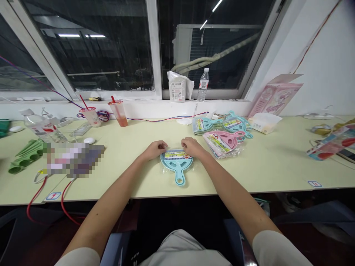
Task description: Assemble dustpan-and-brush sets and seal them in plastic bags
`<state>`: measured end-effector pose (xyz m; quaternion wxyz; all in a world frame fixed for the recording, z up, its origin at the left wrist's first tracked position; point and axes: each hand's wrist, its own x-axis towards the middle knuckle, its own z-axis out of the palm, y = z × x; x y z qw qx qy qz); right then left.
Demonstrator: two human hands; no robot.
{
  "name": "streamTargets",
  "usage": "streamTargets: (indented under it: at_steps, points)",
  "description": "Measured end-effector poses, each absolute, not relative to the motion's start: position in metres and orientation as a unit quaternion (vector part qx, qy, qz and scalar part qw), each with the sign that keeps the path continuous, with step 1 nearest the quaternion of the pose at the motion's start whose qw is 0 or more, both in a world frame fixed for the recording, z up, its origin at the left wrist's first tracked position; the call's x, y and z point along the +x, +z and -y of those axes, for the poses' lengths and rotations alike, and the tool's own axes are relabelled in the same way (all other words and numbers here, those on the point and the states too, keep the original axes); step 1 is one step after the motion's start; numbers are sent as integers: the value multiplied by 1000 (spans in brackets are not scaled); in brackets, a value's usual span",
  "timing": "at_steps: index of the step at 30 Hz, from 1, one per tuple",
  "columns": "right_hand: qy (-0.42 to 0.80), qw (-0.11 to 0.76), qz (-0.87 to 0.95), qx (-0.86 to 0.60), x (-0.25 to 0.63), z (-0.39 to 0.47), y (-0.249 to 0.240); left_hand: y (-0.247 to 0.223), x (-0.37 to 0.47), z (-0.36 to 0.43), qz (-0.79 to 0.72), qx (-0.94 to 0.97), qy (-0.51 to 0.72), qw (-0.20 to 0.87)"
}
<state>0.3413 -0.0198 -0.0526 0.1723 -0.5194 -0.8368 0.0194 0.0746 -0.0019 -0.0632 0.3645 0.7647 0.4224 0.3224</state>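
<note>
A light blue plastic dustpan-shaped item [179, 164] in a clear wrapper with a printed label lies flat on the table, its looped handle towards me. At its far left corner is my left hand [156, 150], fingers curled closed on the wrapper's edge. My right hand [191, 146] pinches the wrapper at the far right corner. Just to the right sits a wrapped pink set [224, 142], with wrapped blue sets [235, 123] behind it.
Two drink cups [119, 113] with red straws and a large bottle [44, 127] stand at the left. Green cone-shaped pieces [26, 157] lie far left. A tissue pack [265, 123] and pink box [274, 96] are at the back right. The table's front edge [177, 196] is near me.
</note>
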Motion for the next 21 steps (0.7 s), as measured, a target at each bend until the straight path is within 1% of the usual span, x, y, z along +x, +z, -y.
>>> streamTargets:
  at_steps: [3,8,11,17,21]
  points:
    - [-6,180,851,-494,344,27,-51,-63,73,1,-420,784,315,333]
    - [-41,193,857,-476,347,37,-55,-58,71,6,-411,824,318,227]
    - [-46,205,850,-482,346,40,-59,-55,70,7,-400,841,312,185]
    - [-12,262,807,-529,347,42,-63,-58,68,5,-389,853,286,197]
    - [-5,247,828,-504,349,42,-62,-60,67,2,-401,850,280,194]
